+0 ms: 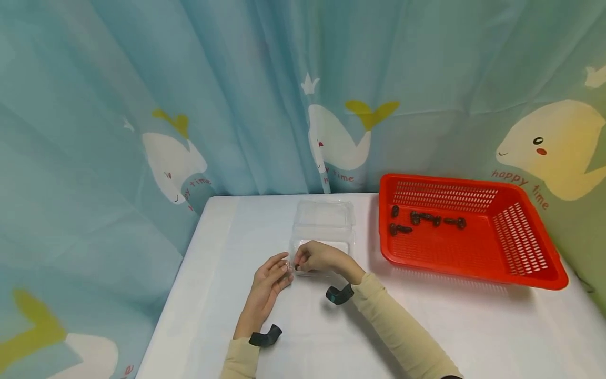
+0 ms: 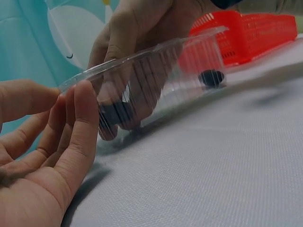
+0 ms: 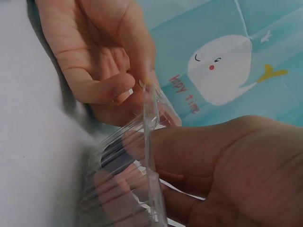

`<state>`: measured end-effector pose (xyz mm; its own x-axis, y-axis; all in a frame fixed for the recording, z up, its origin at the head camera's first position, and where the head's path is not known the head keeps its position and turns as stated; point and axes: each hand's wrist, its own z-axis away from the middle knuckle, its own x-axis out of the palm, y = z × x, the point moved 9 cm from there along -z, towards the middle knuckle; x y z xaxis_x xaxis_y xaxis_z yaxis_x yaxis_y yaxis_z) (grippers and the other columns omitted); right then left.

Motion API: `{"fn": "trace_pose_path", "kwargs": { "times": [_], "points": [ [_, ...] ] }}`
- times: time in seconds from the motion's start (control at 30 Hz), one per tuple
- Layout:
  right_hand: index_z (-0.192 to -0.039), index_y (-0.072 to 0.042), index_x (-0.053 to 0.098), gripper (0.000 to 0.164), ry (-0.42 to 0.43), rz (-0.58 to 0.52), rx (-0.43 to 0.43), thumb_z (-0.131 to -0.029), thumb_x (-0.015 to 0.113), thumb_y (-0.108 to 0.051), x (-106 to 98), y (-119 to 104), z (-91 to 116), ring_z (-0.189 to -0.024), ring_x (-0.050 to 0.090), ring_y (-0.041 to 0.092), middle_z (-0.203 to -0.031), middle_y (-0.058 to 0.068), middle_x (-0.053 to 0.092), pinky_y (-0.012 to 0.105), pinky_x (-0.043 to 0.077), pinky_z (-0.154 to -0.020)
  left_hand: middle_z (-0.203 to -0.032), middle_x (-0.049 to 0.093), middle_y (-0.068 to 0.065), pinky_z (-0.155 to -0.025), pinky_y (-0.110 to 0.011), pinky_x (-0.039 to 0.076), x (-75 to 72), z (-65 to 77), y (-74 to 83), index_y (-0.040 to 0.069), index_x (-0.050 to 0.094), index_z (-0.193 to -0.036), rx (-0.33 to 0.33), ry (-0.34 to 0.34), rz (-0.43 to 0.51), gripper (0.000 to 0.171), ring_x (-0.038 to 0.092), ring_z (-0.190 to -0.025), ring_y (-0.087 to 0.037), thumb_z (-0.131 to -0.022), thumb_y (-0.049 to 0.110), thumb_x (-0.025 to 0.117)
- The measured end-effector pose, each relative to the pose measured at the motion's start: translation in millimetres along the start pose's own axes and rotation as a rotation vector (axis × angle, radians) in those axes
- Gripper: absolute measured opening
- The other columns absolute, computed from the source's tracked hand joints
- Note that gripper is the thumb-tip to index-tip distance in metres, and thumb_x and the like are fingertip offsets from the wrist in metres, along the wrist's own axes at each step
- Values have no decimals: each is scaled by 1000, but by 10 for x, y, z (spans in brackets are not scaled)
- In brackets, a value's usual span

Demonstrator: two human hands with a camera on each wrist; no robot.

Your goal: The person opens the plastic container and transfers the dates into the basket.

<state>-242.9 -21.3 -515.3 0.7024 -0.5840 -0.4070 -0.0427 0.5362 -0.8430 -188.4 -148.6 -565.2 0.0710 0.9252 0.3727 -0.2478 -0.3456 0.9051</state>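
A clear plastic clamshell box (image 1: 324,216) lies on the white table with its lid folded back. My left hand (image 1: 269,284) pinches the near left corner of its rim between thumb and fingers. My right hand (image 1: 323,257) reaches down into the box and pinches a small dark oval piece (image 2: 115,113) close to the bottom. Through the ribbed clear wall that piece shows between the fingertips. A second dark rounded piece (image 2: 211,78) sits at the other end of the box in the left wrist view.
A red perforated basket (image 1: 454,271) stands at the right of the table, with several dark brown pieces (image 1: 426,217) on its left side. Behind the table hangs a blue curtain (image 1: 265,105) printed with whales. Black bands (image 1: 340,295) sit at both wrists.
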Motion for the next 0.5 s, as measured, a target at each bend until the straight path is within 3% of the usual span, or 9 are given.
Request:
{"fn": "trace_pose_path", "kwargs": {
  "times": [0.5],
  "points": [
    [-100, -3, 73, 12, 17, -47, -37, -88, 73, -1, -195, -48, 135, -83, 60, 12, -91, 2, 69, 21, 51, -75, -113, 58, 1, -89, -22, 59, 15, 41, 33, -1, 44, -152, -5, 10, 13, 48, 63, -102, -9, -106, 5, 57]
  ]
}}
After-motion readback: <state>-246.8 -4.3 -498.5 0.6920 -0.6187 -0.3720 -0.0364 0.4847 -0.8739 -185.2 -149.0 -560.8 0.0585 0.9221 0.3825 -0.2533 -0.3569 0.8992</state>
